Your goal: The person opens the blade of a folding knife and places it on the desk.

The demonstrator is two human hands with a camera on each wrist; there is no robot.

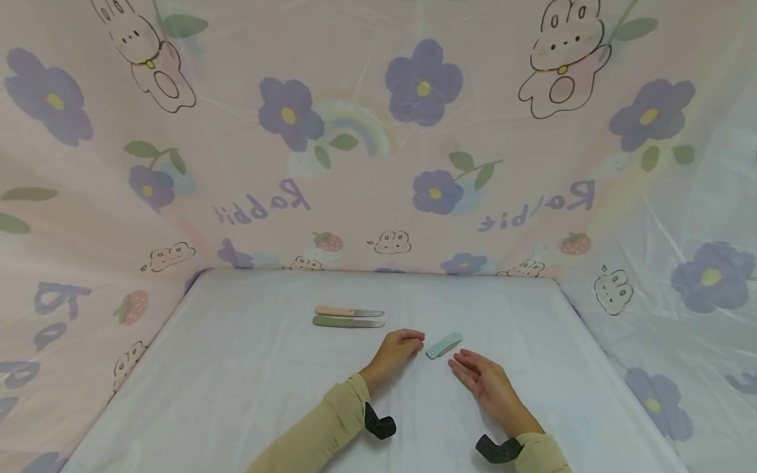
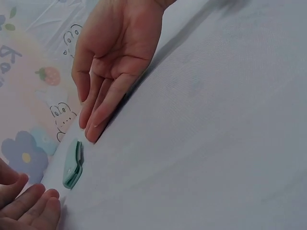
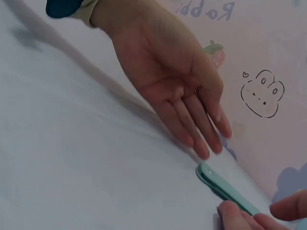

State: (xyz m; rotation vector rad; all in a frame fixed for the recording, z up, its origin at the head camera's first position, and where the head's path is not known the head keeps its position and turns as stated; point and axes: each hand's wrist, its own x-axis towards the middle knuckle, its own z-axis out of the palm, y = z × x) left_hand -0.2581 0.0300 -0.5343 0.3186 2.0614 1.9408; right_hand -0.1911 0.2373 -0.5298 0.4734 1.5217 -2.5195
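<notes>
A folded mint-green folding knife [image 1: 444,345] lies slanted on the white table between my two hands. To its left is my left hand [image 1: 402,347], loosely bent and holding nothing, with its fingertips close to the handle's near end. My right hand [image 1: 483,383] rests at the right of the knife, fingers extended and palm facing it. In the left wrist view the right hand [image 2: 120,57] points down toward the knife [image 2: 73,165]. The right wrist view shows the left palm [image 3: 172,76] above the handle [image 3: 225,187], the right fingers at the lower right corner.
Two open knives lie side by side farther back on the left, one with a beige handle [image 1: 334,311], one with a green handle [image 1: 333,322], blades pointing right. A white cloth [image 1: 236,394] covers the table. Printed rabbit-and-flower sheets [image 1: 355,171] hang around the back and sides.
</notes>
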